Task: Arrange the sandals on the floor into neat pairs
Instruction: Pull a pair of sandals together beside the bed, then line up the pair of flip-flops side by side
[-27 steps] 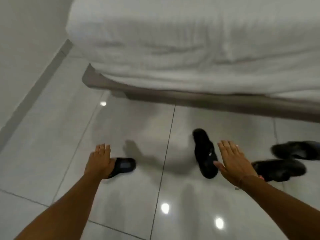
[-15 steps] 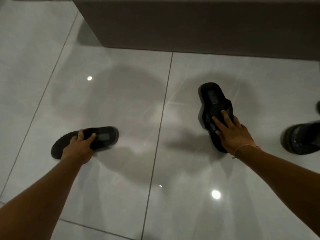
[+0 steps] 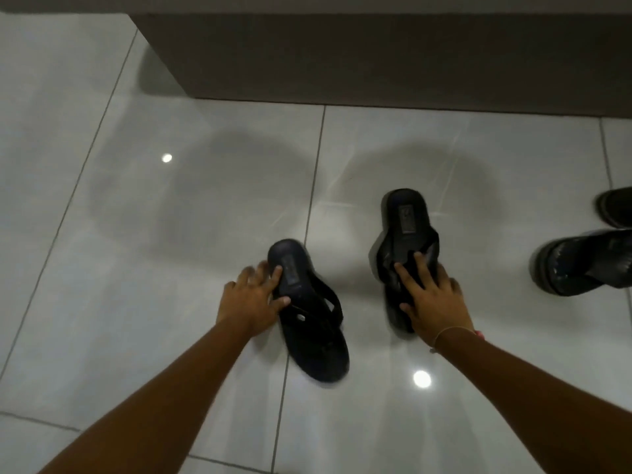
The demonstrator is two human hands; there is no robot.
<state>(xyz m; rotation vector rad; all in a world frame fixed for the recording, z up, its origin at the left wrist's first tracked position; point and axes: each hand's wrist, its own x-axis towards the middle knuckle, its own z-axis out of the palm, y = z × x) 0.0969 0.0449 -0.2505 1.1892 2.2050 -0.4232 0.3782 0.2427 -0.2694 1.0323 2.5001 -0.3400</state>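
Observation:
Two black flip-flop sandals lie on the glossy tiled floor. The left sandal [image 3: 309,323] points away and slightly left, near the middle of the view; my left hand [image 3: 251,297] grips its left edge near the heel end. The right sandal [image 3: 405,230] lies a hand's width to its right, roughly parallel; my right hand [image 3: 432,299] presses on its strap and near end, hiding that part. Two more black sandals sit at the right edge: a chunky one [image 3: 581,263] and another [image 3: 615,206] behind it, cut off by the frame.
The dark base of a bed [image 3: 376,56] runs across the top, close behind the sandals. Pale grey floor tiles [image 3: 136,234] with light reflections spread to the left and toward me.
My left hand has dragged the left sandal rightward and turned it from lying crosswise to pointing away, beside the right sandal. My right hand stays on the right sandal. The view dipped lower.

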